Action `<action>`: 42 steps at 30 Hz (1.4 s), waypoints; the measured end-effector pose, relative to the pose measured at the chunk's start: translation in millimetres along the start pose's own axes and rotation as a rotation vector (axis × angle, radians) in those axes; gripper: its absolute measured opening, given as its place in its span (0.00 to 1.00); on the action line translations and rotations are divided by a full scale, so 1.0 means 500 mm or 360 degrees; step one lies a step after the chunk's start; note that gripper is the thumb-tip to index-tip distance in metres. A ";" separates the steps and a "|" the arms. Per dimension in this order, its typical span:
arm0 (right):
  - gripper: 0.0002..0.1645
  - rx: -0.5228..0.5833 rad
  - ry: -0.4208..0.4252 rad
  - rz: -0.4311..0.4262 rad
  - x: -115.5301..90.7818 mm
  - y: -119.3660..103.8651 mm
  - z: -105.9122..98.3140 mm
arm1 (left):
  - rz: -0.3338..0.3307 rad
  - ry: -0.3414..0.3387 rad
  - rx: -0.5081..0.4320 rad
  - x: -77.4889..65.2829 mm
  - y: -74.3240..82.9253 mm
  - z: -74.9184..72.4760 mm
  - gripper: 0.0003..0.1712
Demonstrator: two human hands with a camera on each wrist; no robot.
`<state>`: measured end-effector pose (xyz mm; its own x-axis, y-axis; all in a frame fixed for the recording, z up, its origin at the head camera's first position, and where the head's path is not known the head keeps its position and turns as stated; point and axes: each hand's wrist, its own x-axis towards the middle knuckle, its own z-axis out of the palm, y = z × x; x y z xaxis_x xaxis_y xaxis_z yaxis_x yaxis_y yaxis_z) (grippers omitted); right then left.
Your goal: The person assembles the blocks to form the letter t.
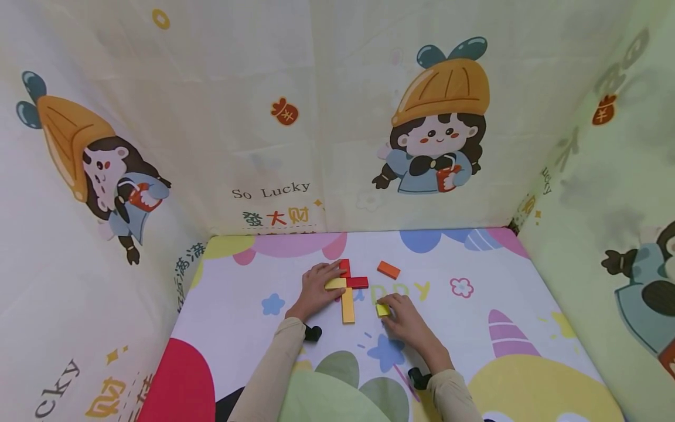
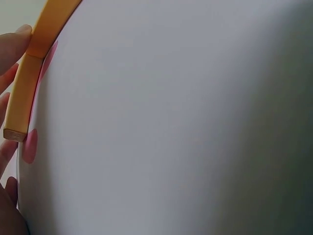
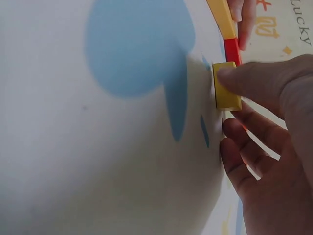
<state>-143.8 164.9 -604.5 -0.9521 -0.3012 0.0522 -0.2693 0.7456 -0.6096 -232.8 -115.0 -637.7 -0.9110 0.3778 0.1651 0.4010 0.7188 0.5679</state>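
Four-armed and flat on the table, a cross of wooden blocks lies before me: an upper red block [image 1: 345,267], a right-hand red block [image 1: 358,282], a light yellow block [image 1: 336,283] on the left and a yellow-orange block [image 1: 348,307] pointing toward me. My left hand [image 1: 316,288] holds the light yellow block, its thumb at the inner end and its fingertips reaching the upper red block. To the right of the cross, my right hand [image 1: 406,321] pinches a bright yellow block [image 3: 226,93], thumb on its face.
An orange block [image 1: 388,269] lies apart, behind the right hand. The table has a printed cover [image 1: 432,340] with bright cartoon shapes. Printed cloth walls [image 1: 348,135] stand at the back and both sides. Each wrist carries a small black device [image 1: 313,333].
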 end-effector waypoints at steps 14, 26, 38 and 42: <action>0.20 0.0073 -0.0010 -0.0083 0.002 -0.003 0.008 | -0.0082 -0.0088 0.0003 0.001 0.006 -0.007 0.33; 0.24 0.0091 -0.0022 -0.0175 -0.011 -0.021 0.020 | -0.0078 -0.0083 -0.0002 0.001 0.013 -0.009 0.33; 0.26 0.0154 -0.0089 -0.0052 -0.017 -0.040 0.042 | -0.0082 -0.0056 -0.0007 0.003 -0.003 0.003 0.33; 0.26 0.0130 -0.0061 -0.0067 -0.020 -0.045 0.049 | -0.0089 -0.0067 -0.0003 0.005 -0.003 0.003 0.33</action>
<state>-124.9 136.6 -610.8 -0.9336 -0.3549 0.0498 -0.2948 0.6813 -0.6700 -235.4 -114.1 -639.5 -0.9273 0.3610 0.0990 0.3491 0.7386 0.5766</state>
